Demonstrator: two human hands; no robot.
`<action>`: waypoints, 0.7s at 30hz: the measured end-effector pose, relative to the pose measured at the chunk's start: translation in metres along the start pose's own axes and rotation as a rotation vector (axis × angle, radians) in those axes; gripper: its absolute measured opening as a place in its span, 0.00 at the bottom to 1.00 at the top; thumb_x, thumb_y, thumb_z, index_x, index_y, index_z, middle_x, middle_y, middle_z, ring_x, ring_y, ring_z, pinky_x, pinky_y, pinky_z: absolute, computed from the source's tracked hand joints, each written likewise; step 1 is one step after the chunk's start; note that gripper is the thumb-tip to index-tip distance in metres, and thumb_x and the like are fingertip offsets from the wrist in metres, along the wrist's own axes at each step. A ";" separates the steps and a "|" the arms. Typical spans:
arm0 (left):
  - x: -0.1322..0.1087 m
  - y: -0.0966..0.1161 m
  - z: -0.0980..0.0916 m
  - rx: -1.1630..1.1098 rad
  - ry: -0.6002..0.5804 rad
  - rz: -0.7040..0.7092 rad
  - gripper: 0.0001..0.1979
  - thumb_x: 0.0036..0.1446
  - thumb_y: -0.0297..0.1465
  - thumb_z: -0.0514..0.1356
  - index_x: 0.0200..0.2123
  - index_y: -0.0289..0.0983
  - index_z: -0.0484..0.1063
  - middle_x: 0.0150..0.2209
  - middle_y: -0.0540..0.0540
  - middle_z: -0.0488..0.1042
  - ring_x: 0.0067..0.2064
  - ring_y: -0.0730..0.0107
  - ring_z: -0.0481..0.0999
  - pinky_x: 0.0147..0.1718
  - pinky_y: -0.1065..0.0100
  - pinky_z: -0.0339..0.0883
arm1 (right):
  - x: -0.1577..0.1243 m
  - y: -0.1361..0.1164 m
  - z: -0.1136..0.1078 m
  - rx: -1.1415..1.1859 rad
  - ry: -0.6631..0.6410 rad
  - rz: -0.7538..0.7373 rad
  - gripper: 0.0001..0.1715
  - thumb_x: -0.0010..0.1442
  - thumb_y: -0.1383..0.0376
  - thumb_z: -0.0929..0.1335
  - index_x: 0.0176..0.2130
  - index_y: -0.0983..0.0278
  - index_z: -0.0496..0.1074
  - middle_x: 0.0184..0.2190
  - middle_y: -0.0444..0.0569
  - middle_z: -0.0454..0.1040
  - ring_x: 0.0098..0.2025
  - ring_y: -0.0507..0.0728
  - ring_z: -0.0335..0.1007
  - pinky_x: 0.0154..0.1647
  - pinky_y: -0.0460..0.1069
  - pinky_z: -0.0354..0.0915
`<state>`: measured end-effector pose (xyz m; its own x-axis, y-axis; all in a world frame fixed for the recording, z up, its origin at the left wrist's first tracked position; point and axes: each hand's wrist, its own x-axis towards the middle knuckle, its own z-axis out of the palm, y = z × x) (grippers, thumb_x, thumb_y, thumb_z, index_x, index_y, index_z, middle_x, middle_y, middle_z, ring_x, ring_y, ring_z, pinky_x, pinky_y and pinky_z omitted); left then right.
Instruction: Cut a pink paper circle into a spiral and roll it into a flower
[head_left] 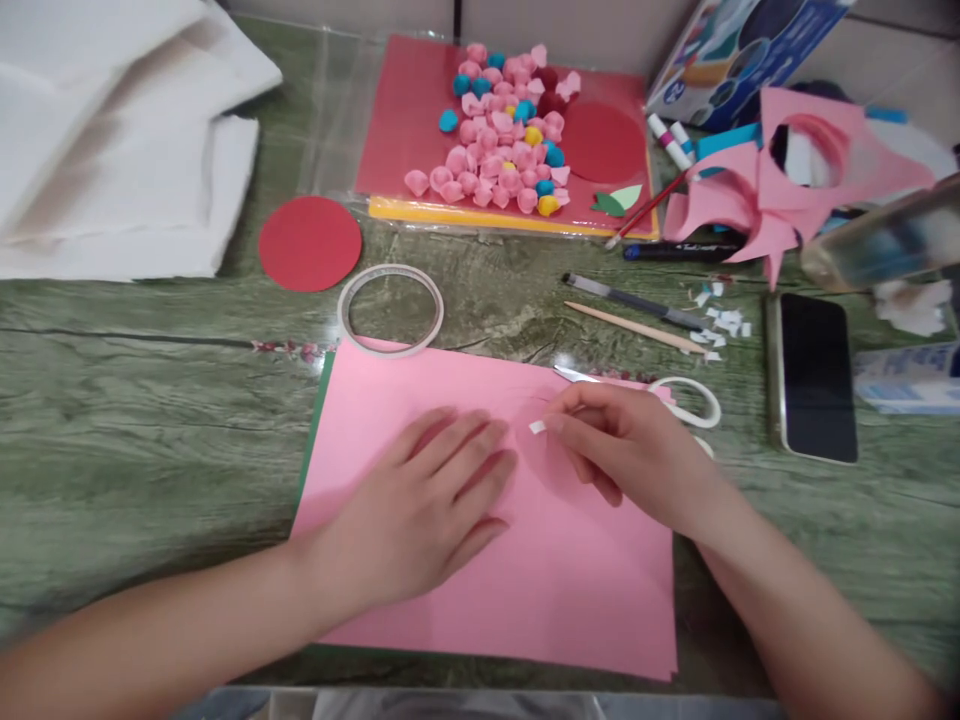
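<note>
A large pink paper sheet (540, 590) lies on the table, with a green edge showing under its left side. Flat on this sheet rests my left hand (420, 510), its fingers stretched out and slightly apart. Above the sheet's right part, my right hand (622, 440) pinches a small white scrap (537, 427) between thumb and forefinger. The scrap looks like a bit of paper or tape. Scissors with white handles (694, 402) lie behind the right hand, partly hidden by it. A roll of white tape (345, 318) overlaps the sheet's top left corner.
A red paper circle (310, 243) lies left of the tape. At the back, pink, blue and yellow paper curls (487, 150) cover a red sheet in plastic. To the right are a pen (630, 300), a wooden stick (630, 325), white scraps (727, 322) and a phone (816, 378).
</note>
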<state>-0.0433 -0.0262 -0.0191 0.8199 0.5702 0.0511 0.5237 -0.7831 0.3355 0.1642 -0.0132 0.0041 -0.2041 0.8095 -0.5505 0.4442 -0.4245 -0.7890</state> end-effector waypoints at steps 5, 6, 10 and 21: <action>-0.001 0.003 0.002 0.007 -0.001 -0.009 0.22 0.53 0.38 0.50 0.51 0.36 0.61 0.53 0.39 0.61 0.56 0.55 0.56 0.53 0.51 0.49 | 0.003 0.003 0.006 -0.155 0.021 -0.040 0.08 0.55 0.64 0.61 0.29 0.64 0.67 0.13 0.38 0.63 0.11 0.45 0.56 0.11 0.41 0.50; -0.001 0.004 0.002 0.005 0.001 -0.017 0.23 0.53 0.38 0.51 0.51 0.36 0.61 0.53 0.39 0.61 0.56 0.55 0.56 0.53 0.51 0.49 | 0.004 0.003 0.006 -0.189 0.034 -0.067 0.08 0.55 0.65 0.61 0.28 0.64 0.67 0.13 0.38 0.64 0.12 0.45 0.56 0.11 0.41 0.51; -0.002 0.007 0.004 -0.007 0.006 -0.035 0.23 0.53 0.39 0.51 0.51 0.36 0.61 0.52 0.39 0.61 0.55 0.56 0.57 0.53 0.52 0.49 | 0.005 0.002 0.007 -0.302 0.071 -0.136 0.08 0.55 0.66 0.61 0.27 0.63 0.68 0.15 0.40 0.67 0.15 0.47 0.60 0.14 0.42 0.52; -0.001 0.006 0.004 0.001 0.001 -0.034 0.22 0.54 0.39 0.50 0.51 0.37 0.61 0.52 0.40 0.62 0.55 0.56 0.57 0.53 0.52 0.49 | 0.006 0.000 0.010 -0.461 0.133 -0.142 0.07 0.53 0.67 0.62 0.27 0.63 0.68 0.17 0.41 0.70 0.18 0.49 0.62 0.19 0.44 0.53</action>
<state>-0.0403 -0.0326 -0.0209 0.8014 0.5967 0.0409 0.5514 -0.7635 0.3360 0.1546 -0.0120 -0.0024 -0.1908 0.9036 -0.3835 0.7657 -0.1074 -0.6341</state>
